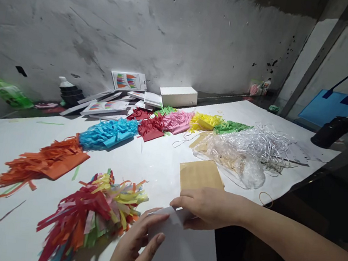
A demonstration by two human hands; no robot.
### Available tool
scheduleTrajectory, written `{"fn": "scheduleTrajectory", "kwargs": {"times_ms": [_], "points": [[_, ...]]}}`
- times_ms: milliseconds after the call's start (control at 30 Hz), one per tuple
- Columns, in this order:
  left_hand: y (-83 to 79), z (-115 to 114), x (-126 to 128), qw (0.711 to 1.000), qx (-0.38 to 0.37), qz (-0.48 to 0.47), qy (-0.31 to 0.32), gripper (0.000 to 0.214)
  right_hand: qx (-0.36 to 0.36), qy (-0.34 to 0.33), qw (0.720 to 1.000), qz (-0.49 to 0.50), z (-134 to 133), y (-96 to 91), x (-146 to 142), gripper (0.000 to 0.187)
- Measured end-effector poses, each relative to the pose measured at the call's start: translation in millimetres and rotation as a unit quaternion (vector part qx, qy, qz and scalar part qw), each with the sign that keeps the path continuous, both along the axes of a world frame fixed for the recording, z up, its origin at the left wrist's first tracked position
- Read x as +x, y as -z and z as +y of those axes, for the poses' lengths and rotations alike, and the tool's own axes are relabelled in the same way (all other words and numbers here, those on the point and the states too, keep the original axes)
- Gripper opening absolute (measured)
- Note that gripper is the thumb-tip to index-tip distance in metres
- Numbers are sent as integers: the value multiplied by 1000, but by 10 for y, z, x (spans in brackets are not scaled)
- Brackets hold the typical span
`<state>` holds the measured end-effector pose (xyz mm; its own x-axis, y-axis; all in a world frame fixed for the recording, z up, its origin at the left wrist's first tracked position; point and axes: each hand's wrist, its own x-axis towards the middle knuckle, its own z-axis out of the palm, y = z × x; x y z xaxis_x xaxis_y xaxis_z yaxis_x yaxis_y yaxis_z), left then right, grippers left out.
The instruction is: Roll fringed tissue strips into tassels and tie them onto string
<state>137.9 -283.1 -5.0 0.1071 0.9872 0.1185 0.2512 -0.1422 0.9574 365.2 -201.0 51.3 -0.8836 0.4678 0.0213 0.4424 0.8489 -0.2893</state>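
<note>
My left hand and my right hand both grip a white paper sheet at the table's near edge, fingers pinched on its top edge. Just left of it lies a mixed bundle of fringed paper strips in red, yellow, green and orange. A brown paper envelope lies right behind my right hand.
On the white table lie fringed paper piles: orange, blue, red, pink, yellow, green. Clear plastic bag with strips on the right. White box, packets, bottles at the wall. Blue bag far right.
</note>
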Motion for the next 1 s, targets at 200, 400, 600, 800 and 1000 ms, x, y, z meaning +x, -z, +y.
{"fn": "scheduleTrajectory", "kwargs": {"times_ms": [200, 400, 600, 800, 1000], "points": [[38, 39, 1, 1000, -5, -10, -13, 32, -4, 6, 1000, -17, 33, 1, -32, 38], [78, 77, -50, 1000, -2, 11, 23, 33, -47, 14, 998, 28, 80, 31, -18, 35], [54, 70, -39, 1000, -3, 14, 8, 32, -45, 22, 998, 37, 90, 27, -4, 32], [0, 25, 63, 999, -19, -33, -9, 32, -52, 34, 998, -2, 85, 3, -27, 25], [5, -24, 132, 998, -24, -47, -35, 33, -52, 38, 997, -29, 105, -49, -88, 25]]}}
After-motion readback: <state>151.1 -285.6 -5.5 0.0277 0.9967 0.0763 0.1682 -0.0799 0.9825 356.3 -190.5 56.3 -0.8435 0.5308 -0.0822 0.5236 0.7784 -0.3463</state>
